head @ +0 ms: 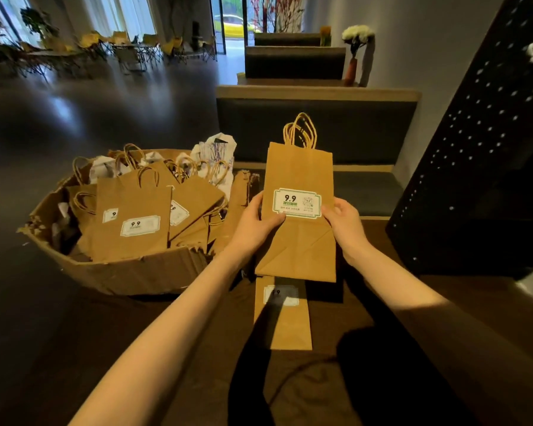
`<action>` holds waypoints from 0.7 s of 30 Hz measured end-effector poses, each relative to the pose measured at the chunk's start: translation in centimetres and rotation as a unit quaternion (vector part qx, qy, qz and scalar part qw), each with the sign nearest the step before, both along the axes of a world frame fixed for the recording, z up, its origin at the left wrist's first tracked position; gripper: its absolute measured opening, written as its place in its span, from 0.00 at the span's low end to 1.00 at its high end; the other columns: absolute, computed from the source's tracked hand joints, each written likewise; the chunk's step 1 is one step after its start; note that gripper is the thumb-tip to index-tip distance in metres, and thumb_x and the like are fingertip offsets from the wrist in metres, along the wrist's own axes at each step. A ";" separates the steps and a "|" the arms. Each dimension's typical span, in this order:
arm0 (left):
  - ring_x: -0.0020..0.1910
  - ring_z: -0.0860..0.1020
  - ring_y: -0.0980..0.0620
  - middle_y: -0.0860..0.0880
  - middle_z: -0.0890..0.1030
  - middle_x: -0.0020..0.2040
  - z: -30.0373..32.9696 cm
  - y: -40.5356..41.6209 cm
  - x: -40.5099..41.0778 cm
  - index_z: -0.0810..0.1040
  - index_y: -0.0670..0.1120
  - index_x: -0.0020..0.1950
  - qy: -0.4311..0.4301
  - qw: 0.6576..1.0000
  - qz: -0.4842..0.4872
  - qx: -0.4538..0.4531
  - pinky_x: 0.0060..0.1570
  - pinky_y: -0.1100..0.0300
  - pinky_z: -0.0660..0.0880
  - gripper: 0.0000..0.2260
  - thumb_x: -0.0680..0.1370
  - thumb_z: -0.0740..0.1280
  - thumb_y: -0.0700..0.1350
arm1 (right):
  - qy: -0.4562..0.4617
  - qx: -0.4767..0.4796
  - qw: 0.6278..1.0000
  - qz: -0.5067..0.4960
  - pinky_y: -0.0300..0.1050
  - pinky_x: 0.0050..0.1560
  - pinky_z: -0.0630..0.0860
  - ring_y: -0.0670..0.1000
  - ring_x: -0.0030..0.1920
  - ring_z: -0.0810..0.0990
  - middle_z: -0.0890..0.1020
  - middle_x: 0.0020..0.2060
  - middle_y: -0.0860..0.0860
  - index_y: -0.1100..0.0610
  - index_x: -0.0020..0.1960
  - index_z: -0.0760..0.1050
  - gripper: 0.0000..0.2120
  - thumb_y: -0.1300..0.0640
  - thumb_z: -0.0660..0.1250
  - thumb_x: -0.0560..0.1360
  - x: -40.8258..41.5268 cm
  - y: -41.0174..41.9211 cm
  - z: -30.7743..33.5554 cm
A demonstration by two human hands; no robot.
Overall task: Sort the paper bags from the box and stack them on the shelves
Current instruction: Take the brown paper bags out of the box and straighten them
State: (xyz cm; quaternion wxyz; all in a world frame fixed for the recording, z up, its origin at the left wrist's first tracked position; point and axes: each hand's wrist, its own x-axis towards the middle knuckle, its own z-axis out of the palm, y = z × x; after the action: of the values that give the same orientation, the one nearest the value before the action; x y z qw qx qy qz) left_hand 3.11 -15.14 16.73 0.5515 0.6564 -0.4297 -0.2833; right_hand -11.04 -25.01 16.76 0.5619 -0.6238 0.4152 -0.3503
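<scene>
Both hands grip paper bag, hiding its side edges.

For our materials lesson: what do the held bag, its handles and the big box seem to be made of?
Flat brown paper bag: matte kraft paper, by its sharp fold creases. Its looped tan handles: probably twisted paper cord. Torn brown cardboard box: likely corrugated cardboard, with ragged, dull edges.

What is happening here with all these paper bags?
A person holds a flat brown paper bag by its sides, left hand and right hand both gripping it. Below it another flat bag lies on the dark surface. A torn cardboard box to the left holds many more bags.
</scene>
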 end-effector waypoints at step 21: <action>0.62 0.74 0.47 0.45 0.77 0.62 -15.8 1.1 -1.7 0.71 0.41 0.67 -0.053 0.952 0.164 0.255 0.56 0.58 0.69 0.27 0.71 0.74 0.45 | 0.152 0.167 0.974 0.033 0.54 0.56 0.76 0.58 0.58 0.79 0.79 0.59 0.59 0.62 0.68 0.70 0.21 0.60 0.67 0.76 0.1 0.0 -15.1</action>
State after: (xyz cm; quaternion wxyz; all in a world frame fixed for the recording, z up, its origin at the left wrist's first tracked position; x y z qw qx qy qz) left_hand 1.43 -14.04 0.90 0.3812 0.8506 -0.2587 -0.2535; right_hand -10.91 -25.05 1.62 0.5997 -0.5806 0.5273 -0.1587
